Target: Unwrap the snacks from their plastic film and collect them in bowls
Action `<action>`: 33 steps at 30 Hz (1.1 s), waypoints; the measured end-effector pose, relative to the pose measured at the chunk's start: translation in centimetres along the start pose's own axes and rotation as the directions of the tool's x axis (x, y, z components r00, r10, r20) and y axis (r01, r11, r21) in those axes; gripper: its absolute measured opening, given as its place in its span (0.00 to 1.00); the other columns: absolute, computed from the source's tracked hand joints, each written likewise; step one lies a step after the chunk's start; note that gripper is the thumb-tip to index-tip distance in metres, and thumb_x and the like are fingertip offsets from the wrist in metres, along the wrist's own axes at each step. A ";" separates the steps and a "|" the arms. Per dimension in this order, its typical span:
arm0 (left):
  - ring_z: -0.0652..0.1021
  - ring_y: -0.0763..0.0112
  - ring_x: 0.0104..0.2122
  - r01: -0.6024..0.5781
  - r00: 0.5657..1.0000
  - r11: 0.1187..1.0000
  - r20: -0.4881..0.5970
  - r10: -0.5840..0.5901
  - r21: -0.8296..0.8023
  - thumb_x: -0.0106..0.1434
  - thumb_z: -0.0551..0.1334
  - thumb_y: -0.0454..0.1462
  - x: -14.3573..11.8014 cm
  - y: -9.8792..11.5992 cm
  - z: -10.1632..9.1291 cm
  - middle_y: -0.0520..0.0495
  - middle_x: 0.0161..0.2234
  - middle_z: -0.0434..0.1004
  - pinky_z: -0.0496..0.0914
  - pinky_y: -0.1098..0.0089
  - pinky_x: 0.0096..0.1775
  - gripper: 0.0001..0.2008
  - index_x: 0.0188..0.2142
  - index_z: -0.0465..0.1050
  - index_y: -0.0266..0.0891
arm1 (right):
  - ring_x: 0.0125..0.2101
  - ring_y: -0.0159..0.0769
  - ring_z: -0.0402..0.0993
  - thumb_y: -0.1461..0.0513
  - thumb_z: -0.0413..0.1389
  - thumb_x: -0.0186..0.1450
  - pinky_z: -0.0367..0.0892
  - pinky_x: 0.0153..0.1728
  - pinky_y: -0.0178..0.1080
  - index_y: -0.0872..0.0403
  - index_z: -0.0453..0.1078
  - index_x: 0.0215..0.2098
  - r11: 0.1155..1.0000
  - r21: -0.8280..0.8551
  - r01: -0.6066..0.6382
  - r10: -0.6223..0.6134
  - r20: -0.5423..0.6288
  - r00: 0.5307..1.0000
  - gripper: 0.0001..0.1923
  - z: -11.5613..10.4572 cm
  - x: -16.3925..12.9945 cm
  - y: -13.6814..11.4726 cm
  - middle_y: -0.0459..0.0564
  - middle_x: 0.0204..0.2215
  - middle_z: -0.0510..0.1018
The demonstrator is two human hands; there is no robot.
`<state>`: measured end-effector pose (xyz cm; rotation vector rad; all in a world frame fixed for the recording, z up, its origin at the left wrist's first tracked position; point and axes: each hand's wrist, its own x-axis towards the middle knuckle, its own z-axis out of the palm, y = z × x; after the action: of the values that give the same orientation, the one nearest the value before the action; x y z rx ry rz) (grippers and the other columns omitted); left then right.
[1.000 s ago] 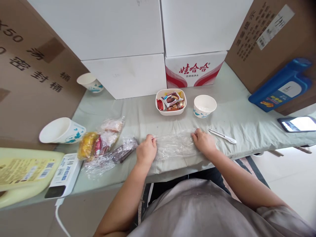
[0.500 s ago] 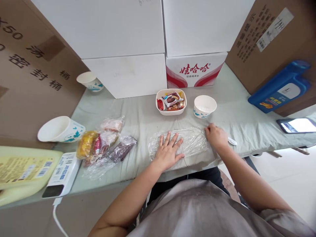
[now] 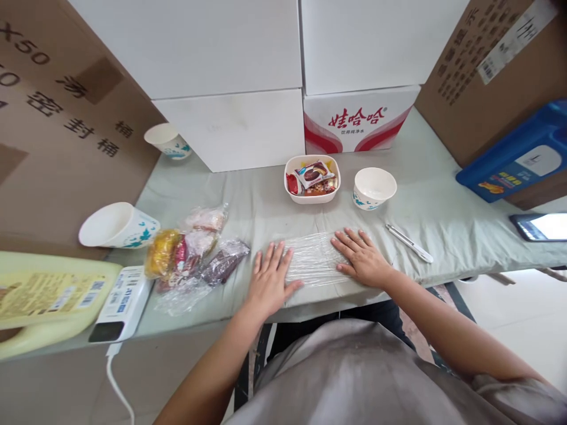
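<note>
Clear plastic film sheet [image 3: 313, 260], creased, lying flat on the pale green cloth-covered table [image 3: 434, 200] at its near edge, in front of the white snack tray [image 3: 312, 179] and paper bowl [image 3: 374, 188]; its long axis runs left to right across the person's front. Left hand [image 3: 270, 281] presses its left end and right hand [image 3: 361, 257] its right end, both palm-down with fingers spread wide and gripping nothing, apparently to keep the film taut and flat. Pen [image 3: 408, 242] lies just right of it, bagged snacks [image 3: 195, 255] to the left.
</note>
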<state>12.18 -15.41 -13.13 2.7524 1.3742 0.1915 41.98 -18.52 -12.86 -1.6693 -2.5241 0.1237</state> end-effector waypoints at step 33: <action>0.77 0.63 0.31 0.205 0.979 0.979 0.007 -0.205 0.014 0.69 0.52 0.37 6.2 -0.7 -1.5 0.46 0.38 0.78 0.65 0.67 0.29 0.10 0.41 0.72 0.41 | 0.31 0.39 0.75 0.57 0.44 0.71 0.62 0.29 0.38 0.53 0.71 0.43 0.829 0.038 -0.557 0.558 -0.084 0.825 0.16 -1.5 -2.2 1.8 0.52 0.39 0.79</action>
<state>15.17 -10.03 -11.16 2.5941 1.6487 0.1596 44.69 -19.87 -11.76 -2.2995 -1.8850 0.1051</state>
